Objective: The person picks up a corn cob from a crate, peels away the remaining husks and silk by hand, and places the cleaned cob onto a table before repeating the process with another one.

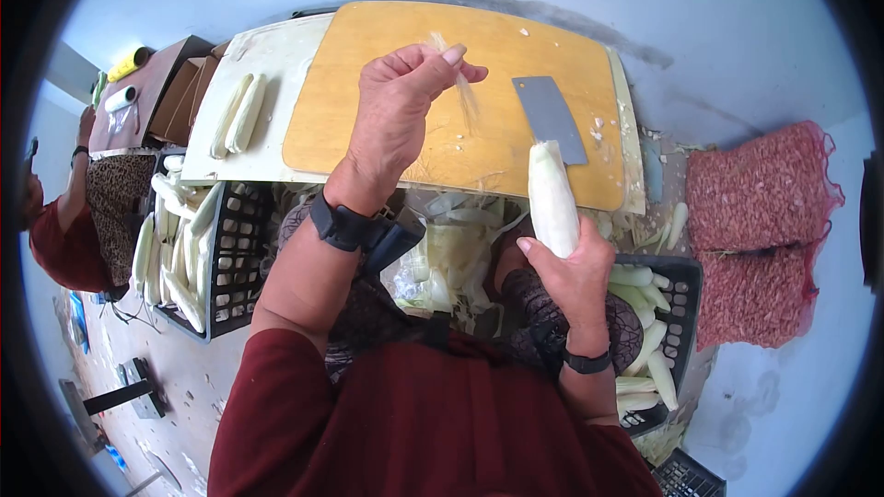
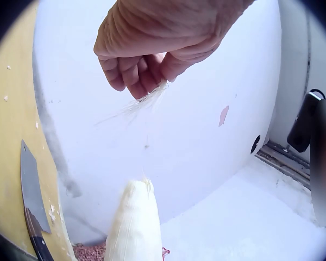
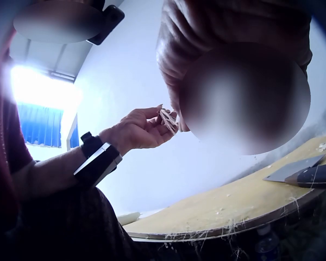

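My left hand is raised over the yellow board, pinching a tuft of pale corn silk between thumb and fingers. In the left wrist view the silk hangs from the fingertips of that hand. To the right, my right hand grips the lower part of a husked pale corn ear, its tip pointing away from me. The ear stands apart from the left hand. A cleaver lies flat on the board beyond the ear.
Two corn ears lie on the pale tabletop at left. Black crates of corn stand on both sides below the table. Red net sacks are at right. Another person is at far left.
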`<move>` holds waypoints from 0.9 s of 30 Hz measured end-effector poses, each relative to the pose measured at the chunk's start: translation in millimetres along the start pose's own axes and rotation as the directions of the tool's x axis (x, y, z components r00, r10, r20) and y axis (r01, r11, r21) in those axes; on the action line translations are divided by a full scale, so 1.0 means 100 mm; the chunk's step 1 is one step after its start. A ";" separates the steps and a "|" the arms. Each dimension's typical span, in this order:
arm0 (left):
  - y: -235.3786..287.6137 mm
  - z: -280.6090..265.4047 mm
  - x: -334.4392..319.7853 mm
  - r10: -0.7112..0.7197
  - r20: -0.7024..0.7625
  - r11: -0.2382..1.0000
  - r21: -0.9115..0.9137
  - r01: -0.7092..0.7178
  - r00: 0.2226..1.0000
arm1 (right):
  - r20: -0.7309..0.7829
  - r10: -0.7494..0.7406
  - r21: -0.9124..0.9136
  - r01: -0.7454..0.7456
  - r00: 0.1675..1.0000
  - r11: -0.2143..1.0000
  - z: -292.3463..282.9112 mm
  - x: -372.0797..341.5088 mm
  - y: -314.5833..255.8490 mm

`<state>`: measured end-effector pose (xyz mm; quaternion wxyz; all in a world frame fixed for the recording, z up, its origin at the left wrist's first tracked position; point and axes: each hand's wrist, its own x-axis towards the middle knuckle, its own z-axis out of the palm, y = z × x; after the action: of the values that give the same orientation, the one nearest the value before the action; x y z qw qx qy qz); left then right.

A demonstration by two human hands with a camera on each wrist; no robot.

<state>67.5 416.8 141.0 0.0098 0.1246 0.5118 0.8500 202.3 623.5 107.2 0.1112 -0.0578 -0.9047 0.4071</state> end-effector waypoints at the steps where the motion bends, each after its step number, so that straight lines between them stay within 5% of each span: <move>1: 0.01 0.00 0.00 0.001 -0.001 1.000 0.000 -0.001 1.000 | 0.002 0.032 0.022 -0.032 0.999 0.999 -0.01 0.00 0.01; 7: 0.09 0.01 -0.05 -0.043 0.010 0.994 0.105 0.042 0.999 | -0.052 0.023 0.156 -0.015 0.998 0.988 -0.02 0.02 0.07; 13: 0.23 0.05 -0.18 -0.187 0.033 0.841 0.521 0.143 0.982 | -0.028 -0.017 0.092 0.020 0.999 0.996 -0.02 0.01 0.05; 16: 0.17 0.00 -0.21 -0.169 0.004 0.822 0.553 0.138 0.986 | -0.021 -0.027 0.116 0.029 0.999 0.993 -0.01 0.01 0.06; 18: 0.00 -0.01 -0.22 0.086 -0.069 0.927 0.371 -0.055 0.994 | 0.002 -0.026 0.122 0.025 1.000 0.992 -0.02 0.02 0.02; 19: -0.04 -0.05 -0.23 0.089 -0.070 0.927 0.371 -0.057 0.994 | 0.024 -0.023 0.126 0.019 0.999 0.992 -0.02 0.02 0.00; 21: -0.02 -0.08 -0.24 0.215 0.159 0.801 0.535 -0.267 0.964 | 0.026 -0.053 0.141 0.049 0.998 0.989 0.01 0.01 0.01; 26: 0.10 -0.03 -0.30 -0.104 0.142 0.737 0.675 -0.019 0.984 | 0.046 -0.089 0.142 0.082 0.995 0.986 0.03 0.01 0.05; 27: 0.05 0.05 -0.28 0.146 0.120 0.712 0.676 -0.189 0.982 | 0.044 -0.099 0.126 0.092 0.994 0.988 0.03 0.02 0.05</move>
<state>95.8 414.6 141.9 -0.0988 0.1899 0.7748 0.5949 200.1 624.9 102.1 0.1115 0.0028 -0.8820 0.4579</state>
